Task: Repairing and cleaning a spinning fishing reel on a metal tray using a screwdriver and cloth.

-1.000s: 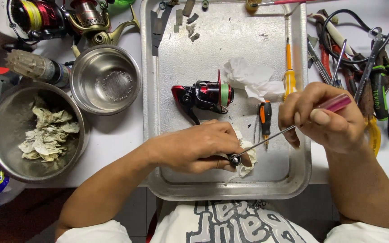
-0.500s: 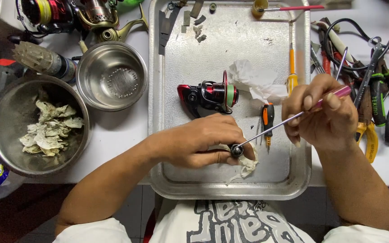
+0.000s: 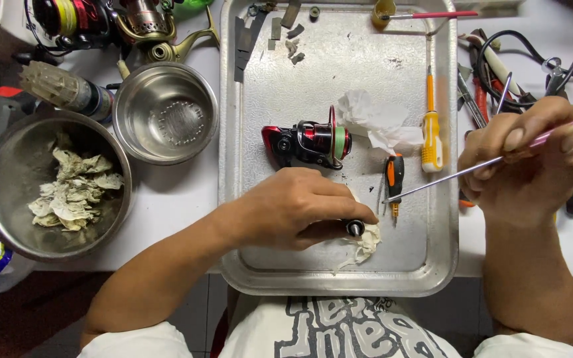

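Closest to the person, the left hand (image 3: 293,209) is curled down low in the metal tray (image 3: 432,265), fingers wrapped tight around a small dark cylindrical part (image 3: 355,227) whose round end pokes out past the fingertips. That part rests right on a crumpled, grimy tissue (image 3: 366,242) lying on the tray floor.

Over to the right, the right hand (image 3: 522,162) hovers above the tray's edge, fingers and thumb pinched shut on a pink-handled probe (image 3: 472,169). Its thin metal shaft slants down and left into the tray, the tip hanging clear of the dark part, near a small black-and-orange screwdriver (image 3: 394,176).

A little further up the tray sits a red and black fishing reel (image 3: 306,142) on its side, with a clean white tissue (image 3: 373,122) bunched just beside its spool, and a yellow screwdriver (image 3: 430,132) lying upright along the right side. At the tray's far end, a few small metal bits (image 3: 286,30) are scattered.

Left of the tray, a big steel bowl (image 3: 8,199) holds used wipes, and a smaller steel bowl (image 3: 165,113) stands just beyond it. Another reel with yellow line (image 3: 67,16) lies at the far left corner. On the right, a tangle of pliers and tools (image 3: 518,79) crowds the tabletop.
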